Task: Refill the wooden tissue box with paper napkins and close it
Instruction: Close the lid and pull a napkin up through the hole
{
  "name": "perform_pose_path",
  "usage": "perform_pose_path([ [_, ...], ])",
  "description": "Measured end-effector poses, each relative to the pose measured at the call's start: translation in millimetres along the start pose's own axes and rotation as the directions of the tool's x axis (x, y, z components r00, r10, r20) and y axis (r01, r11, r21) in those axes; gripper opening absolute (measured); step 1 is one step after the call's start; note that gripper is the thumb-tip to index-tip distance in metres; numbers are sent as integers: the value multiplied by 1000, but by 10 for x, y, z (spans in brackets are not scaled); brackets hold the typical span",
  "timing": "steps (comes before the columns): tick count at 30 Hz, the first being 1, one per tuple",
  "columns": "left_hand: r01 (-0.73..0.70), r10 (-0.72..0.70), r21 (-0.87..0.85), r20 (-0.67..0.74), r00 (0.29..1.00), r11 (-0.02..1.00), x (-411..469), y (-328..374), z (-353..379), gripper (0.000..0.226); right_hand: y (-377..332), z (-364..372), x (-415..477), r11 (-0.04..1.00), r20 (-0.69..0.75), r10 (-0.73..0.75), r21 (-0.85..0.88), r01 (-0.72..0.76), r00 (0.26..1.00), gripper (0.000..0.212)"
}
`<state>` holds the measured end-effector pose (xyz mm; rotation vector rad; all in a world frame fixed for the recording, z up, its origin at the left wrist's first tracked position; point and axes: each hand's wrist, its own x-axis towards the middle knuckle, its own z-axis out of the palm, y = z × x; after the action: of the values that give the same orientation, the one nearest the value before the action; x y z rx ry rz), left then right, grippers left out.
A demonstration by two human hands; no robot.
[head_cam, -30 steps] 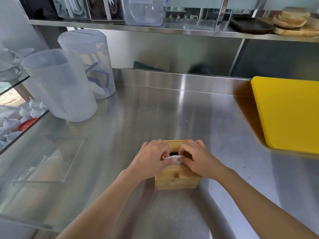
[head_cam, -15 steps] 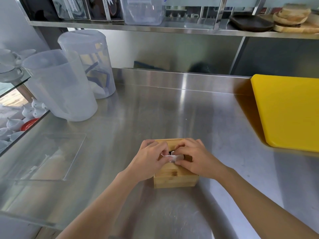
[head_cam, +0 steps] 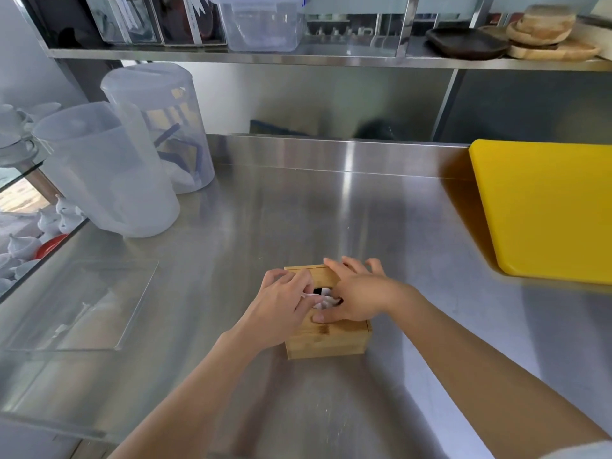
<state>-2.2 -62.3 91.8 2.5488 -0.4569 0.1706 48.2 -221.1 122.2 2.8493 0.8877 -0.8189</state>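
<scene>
A small wooden tissue box (head_cam: pixel 328 342) stands on the steel counter near the front middle, its lid on top with a dark round opening. A white paper napkin (head_cam: pixel 324 300) pokes out of that opening. My left hand (head_cam: pixel 281 309) pinches the napkin's left edge with its fingertips. My right hand (head_cam: pixel 356 293) lies spread flat over the lid's right side, thumb pressed near the front rim, fingers reaching to the back edge. The box's inside is hidden.
Two translucent plastic pitchers (head_cam: pixel 109 173) stand at the back left. A clear acrylic sheet (head_cam: pixel 82 306) lies flat at the left. A yellow cutting board (head_cam: pixel 543 210) sits at the right. A shelf (head_cam: pixel 331 59) with containers and wooden plates runs overhead.
My right hand has let go of the napkin and spread flat over the lid. My left hand still pinches the napkin. The box has stayed in place.
</scene>
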Motion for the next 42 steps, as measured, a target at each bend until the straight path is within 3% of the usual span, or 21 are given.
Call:
perform_pose_path([
  [3,47,-49,-63,-20,999,997,-8,20,-35,22,41,27,0,975,-185,-99,180,133,978,44],
  [5,101,-105,-127,-26,994,987,-27,14,-59,20,86,103,-28,939,-366,-155,233,252,918,27],
  [7,128,-136,-153,-39,990,980,-37,18,-63,21,150,157,-66,908,-456,-151,287,305,877,13],
  [12,131,-133,-148,-5,991,980,-50,35,-28,20,226,187,-136,883,-326,-154,378,278,933,10],
  [17,153,-156,-159,-11,988,975,-50,50,-7,19,149,45,-124,983,-296,-173,10,185,939,35],
  [21,126,-126,-139,6,992,982,-60,85,7,18,41,-33,-88,996,-54,-84,19,85,995,28],
  [24,125,-124,-137,10,992,983,-41,59,6,19,26,-112,-66,993,-1,-109,42,109,994,26],
  [27,143,-155,-195,-45,987,970,-30,47,-22,19,115,-141,-74,949,-113,-163,254,187,980,31],
  [30,220,-257,-303,-87,963,927,-30,52,-59,15,245,-88,-84,857,-249,-113,465,221,962,14],
  [33,285,-323,-355,-54,945,891,0,91,-62,16,330,21,-54,754,-341,-79,594,280,937,11],
  [37,321,-349,-366,-9,937,873,38,103,6,17,393,143,5,628,-427,-36,694,353,904,13],
  [42,330,-401,-488,-45,915,808,33,15,91,25,419,233,39,585,-458,-44,708,394,888,11],
])
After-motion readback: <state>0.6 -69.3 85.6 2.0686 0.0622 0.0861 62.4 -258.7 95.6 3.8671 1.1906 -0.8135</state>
